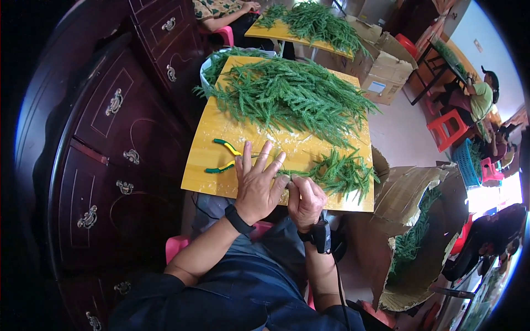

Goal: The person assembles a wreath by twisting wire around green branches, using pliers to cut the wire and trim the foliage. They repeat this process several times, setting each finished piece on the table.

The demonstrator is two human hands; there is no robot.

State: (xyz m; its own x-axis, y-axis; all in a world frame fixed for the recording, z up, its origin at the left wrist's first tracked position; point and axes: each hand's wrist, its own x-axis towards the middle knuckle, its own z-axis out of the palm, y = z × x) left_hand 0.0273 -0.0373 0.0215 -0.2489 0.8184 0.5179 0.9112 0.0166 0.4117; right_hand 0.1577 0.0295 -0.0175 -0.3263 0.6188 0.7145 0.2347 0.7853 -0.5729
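Note:
My left hand (pixel 256 186) lies over the yellow board's near part with its fingers stretched and spread, its thumb meeting the tips of my right hand. My right hand (pixel 307 201) is closed, thumb and fingers pinching the stem end of an artificial green sprig (pixel 345 175). The sprig's leafy part spreads to the right across the board; its pinched end is mostly hidden by my fingers. Pliers with green and yellow handles (pixel 226 144) lie just left of my left fingers, their jaws hidden behind that hand. Farther back rests a large heap of green sprigs (pixel 298 96).
The yellow board (pixel 201 171) carries pale scraps. A torn cardboard box (pixel 406 190) with greenery stands at right, and a dark wooden cabinet (pixel 105 149) at left. Behind are another yellow table (pixel 265 30), a carton (pixel 389 71), a red stool (pixel 448 129) and other people.

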